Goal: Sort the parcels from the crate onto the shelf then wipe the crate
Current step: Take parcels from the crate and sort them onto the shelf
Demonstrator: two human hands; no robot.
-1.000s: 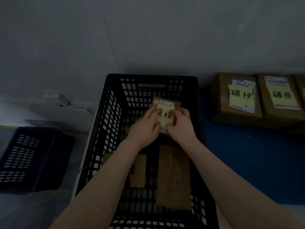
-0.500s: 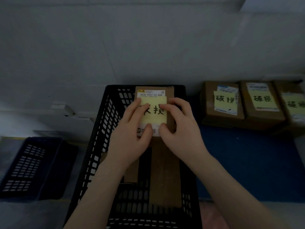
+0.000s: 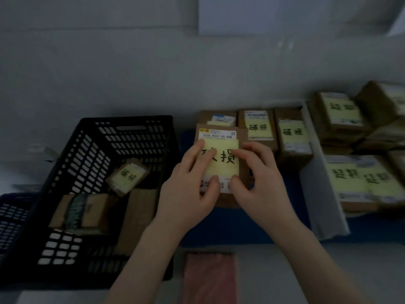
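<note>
Head view, held parcel (image 3: 221, 165): a brown box with a yellow note, up over the blue surface (image 3: 230, 224), right of the black crate (image 3: 105, 163).
Left hand (image 3: 188, 189): clasps the parcel's left edge, thumb on the label.
Right hand (image 3: 260, 185): clasps its right edge.
Crate contents: a small noted parcel (image 3: 127, 175), tilted, above flat boxes.
Shelf row (image 3: 276, 130): noted parcels just behind the held one.
Pink cloth (image 3: 209, 277): near bottom edge.
</note>
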